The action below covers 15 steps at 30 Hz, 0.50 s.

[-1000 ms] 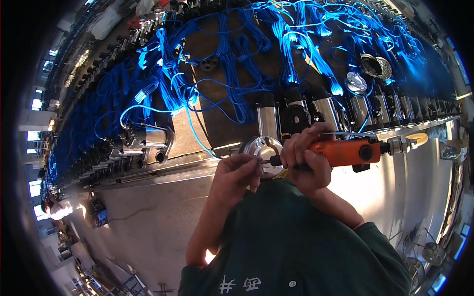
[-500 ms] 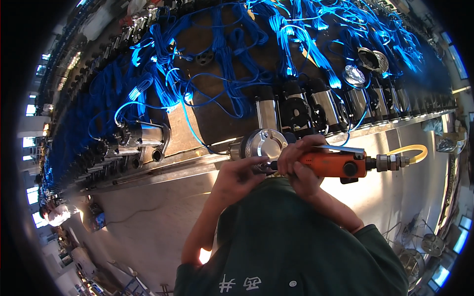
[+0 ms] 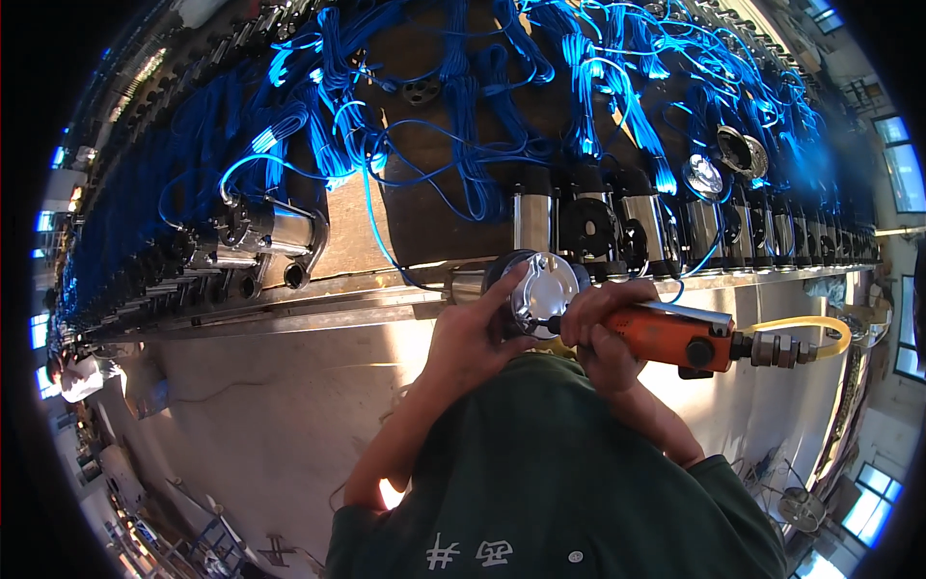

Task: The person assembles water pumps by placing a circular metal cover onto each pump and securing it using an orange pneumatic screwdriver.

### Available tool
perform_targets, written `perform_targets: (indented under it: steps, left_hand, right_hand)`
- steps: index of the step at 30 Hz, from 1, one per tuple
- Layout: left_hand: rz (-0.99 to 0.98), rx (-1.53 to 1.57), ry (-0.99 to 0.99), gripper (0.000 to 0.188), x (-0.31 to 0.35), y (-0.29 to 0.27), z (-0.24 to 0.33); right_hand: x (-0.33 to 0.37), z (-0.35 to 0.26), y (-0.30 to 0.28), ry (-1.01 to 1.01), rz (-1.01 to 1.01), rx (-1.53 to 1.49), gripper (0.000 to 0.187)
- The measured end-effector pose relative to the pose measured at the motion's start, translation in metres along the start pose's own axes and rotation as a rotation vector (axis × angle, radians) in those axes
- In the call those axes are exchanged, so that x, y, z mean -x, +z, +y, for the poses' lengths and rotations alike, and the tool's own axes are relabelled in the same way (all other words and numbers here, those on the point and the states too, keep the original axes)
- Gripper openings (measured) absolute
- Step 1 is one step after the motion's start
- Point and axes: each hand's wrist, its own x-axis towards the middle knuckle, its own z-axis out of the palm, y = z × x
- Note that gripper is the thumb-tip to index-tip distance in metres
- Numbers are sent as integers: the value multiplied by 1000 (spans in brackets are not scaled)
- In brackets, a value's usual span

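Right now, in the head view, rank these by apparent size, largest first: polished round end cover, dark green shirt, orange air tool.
1. Dark green shirt
2. Orange air tool
3. Polished round end cover

Shown were two hands, one power tool, one yellow hose, many metal cylinders and blue cable bundles.
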Motion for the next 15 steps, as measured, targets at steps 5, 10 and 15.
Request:
perform_targets:
  steps: [5,10,15]
  left_hand:
    - [3,-107,-19,82,-3,-1,4]
    - [152,-296,134,78,-8,6,9]
    - [89,-779,192,86,-29,33,75]
  right_hand:
    - [-4,10,-8,-74,-158,29,29]
    - [-20,-31,-9,7,-148,287,18]
    - [-41,-44,-63,-64,293,-334,40]
